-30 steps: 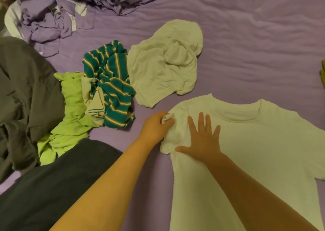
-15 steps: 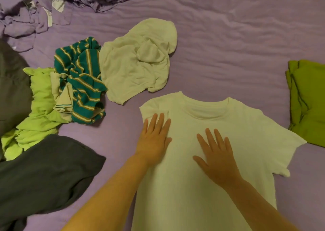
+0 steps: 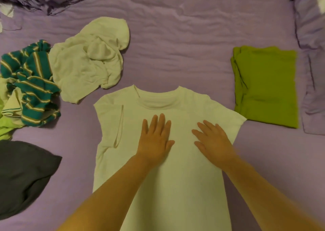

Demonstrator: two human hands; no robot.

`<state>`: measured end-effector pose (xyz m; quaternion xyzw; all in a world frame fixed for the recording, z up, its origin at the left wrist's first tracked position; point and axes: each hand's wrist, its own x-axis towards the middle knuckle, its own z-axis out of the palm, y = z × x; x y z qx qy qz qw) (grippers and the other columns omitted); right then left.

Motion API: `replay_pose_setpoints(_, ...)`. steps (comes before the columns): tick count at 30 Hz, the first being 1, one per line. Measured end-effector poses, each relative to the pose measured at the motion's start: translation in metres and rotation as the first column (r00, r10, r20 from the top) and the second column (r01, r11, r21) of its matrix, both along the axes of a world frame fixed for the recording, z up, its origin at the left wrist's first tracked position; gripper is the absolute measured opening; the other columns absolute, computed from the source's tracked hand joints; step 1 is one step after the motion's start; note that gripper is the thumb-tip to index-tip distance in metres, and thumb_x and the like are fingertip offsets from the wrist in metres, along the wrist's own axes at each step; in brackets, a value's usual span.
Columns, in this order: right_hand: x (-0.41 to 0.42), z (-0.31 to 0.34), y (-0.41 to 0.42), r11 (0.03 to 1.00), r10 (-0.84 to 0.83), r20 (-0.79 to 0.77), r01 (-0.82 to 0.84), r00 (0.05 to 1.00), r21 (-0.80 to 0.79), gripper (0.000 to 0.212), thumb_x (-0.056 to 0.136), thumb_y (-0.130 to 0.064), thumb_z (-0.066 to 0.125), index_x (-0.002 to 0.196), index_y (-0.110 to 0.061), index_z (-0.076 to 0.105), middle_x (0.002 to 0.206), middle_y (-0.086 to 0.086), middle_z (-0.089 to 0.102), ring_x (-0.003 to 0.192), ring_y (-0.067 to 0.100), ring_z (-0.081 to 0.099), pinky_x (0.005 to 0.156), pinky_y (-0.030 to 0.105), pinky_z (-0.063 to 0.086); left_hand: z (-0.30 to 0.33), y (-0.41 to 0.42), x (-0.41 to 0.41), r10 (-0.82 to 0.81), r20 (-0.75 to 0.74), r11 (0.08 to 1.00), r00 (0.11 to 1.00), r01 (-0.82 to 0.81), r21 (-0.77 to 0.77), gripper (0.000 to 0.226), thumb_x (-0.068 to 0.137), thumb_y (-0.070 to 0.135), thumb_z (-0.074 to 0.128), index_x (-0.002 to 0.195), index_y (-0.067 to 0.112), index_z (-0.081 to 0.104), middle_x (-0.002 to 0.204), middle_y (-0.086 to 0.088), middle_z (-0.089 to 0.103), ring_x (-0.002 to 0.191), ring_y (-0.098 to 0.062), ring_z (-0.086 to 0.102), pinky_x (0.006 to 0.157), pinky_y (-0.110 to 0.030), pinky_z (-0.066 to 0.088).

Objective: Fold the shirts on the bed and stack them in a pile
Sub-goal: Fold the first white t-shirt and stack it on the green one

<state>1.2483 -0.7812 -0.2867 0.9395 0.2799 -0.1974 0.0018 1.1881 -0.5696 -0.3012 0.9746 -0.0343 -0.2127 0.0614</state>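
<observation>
Hands flat now: left hand [image 3: 154,139] and right hand [image 3: 213,141] press the white shirt [image 3: 175,178] at frame centre, fingers straight, gripping nothing. Best to smooth outward before folding the right sleeve in. Fabric lies under both palms; folded green shirt [image 3: 265,86] waits right.

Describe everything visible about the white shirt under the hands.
The white shirt is a plain, soft knit tee with a round ribbed collar. It lies flat on the purple sheet, collar away from the person. Its left sleeve is folded in onto the body; the right sleeve still sticks out, close to the folded green shirt. The left hand and right hand press flat on its chest.
</observation>
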Motion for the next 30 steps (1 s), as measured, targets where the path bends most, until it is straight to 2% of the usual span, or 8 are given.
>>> replay_pose_setpoints(4,0.013,0.006,-0.043,0.929,-0.343,0.068,0.328,0.937,0.173,0.039,0.091,-0.025,0.042,0.118,-0.009,0.064,0.131,0.019,0.055,0.122,0.040,0.050,0.094,0.052,0.044,0.000,-0.069,0.017,-0.108,0.053,0.990,0.993,0.112,-0.087,0.064,0.094,0.051,0.021,0.142,0.015,0.041,0.151,-0.016,0.031,0.137,-0.040,0.032,0.107,-0.061,0.029)
replay_pose_setpoints(8,0.019,-0.001,-0.068,0.855,-0.505,-0.035,0.505,0.862,0.118,0.052,0.098,-0.027,0.042,0.146,-0.015,0.027,0.156,0.011,0.016,0.141,0.031,0.021,0.111,0.042,0.024,0.005,-0.114,0.030,-0.151,0.033,0.980,0.988,0.154,-0.129,0.069,0.090,0.051,-0.001,0.152,0.021,0.008,0.159,-0.011,-0.007,0.145,-0.035,-0.006,0.113,-0.054,-0.009)
replay_pose_setpoints(13,0.019,-0.011,-0.061,0.636,-0.729,-0.087,0.718,0.680,0.283,0.060,0.094,-0.024,0.052,0.147,-0.016,0.024,0.154,0.016,0.017,0.138,0.035,0.027,0.108,0.048,0.032,-0.002,-0.124,0.030,-0.232,-0.038,0.973,0.972,0.232,-0.007,0.055,0.101,0.045,0.008,0.148,0.029,-0.015,0.155,-0.004,-0.025,0.142,-0.030,-0.025,0.112,-0.055,-0.017)
replay_pose_setpoints(18,0.018,-0.006,-0.051,0.486,-0.762,-0.238,0.775,0.602,0.405,0.069,0.092,-0.015,0.055,0.149,-0.016,0.017,0.148,0.013,0.032,0.132,0.030,0.036,0.103,0.041,0.036,-0.002,-0.118,0.032,-0.242,-0.024,0.970,0.970,0.241,-0.035,0.062,0.093,0.052,-0.001,0.150,0.027,-0.006,0.158,-0.003,-0.016,0.144,-0.029,-0.017,0.114,-0.054,-0.012)
replay_pose_setpoints(21,0.022,0.008,-0.044,0.498,-0.725,-0.242,0.733,0.645,0.463,0.070,0.094,-0.013,0.052,0.150,-0.021,0.012,0.151,0.009,0.030,0.133,0.028,0.037,0.099,0.039,0.039,0.014,-0.109,0.034,0.043,0.037,0.932,0.998,-0.026,-0.361,0.065,0.093,0.050,0.008,0.149,0.021,0.024,0.157,-0.006,0.019,0.145,-0.027,0.014,0.117,-0.041,0.008)
replay_pose_setpoints(24,0.029,0.023,-0.024,0.512,-0.590,-0.316,0.647,0.743,0.565,0.075,0.092,-0.015,0.055,0.150,-0.028,0.009,0.149,0.003,0.035,0.113,0.024,0.053,0.091,0.042,0.048,0.033,-0.095,0.043,0.545,-0.337,0.381,0.768,-0.585,-0.716,0.042,0.100,0.041,0.035,0.134,0.018,0.048,0.133,-0.001,0.054,0.120,-0.019,0.052,0.105,-0.033,0.039)
replay_pose_setpoints(26,0.027,0.030,-0.005,0.482,-0.469,-0.424,0.627,0.775,0.612,0.074,0.094,-0.022,0.053,0.148,-0.038,0.005,0.146,-0.004,0.039,0.092,0.021,0.060,0.082,0.044,0.054,0.042,-0.081,0.048,0.550,-0.647,-0.052,0.528,-0.752,-0.657,0.039,0.100,0.043,0.034,0.123,0.018,0.053,0.116,-0.001,0.062,0.104,-0.018,0.061,0.090,-0.033,0.051)
replay_pose_setpoints(30,0.014,0.011,0.011,0.744,-0.428,-0.255,0.498,0.867,0.446,0.055,0.100,-0.017,0.036,0.150,-0.025,0.013,0.152,0.002,0.028,0.127,0.022,0.044,0.104,0.034,0.039,0.045,-0.062,0.046,0.475,-0.760,-0.172,0.445,-0.799,-0.576,0.042,0.099,0.048,0.029,0.119,0.020,0.054,0.112,-0.005,0.064,0.101,-0.022,0.063,0.084,-0.033,0.053)
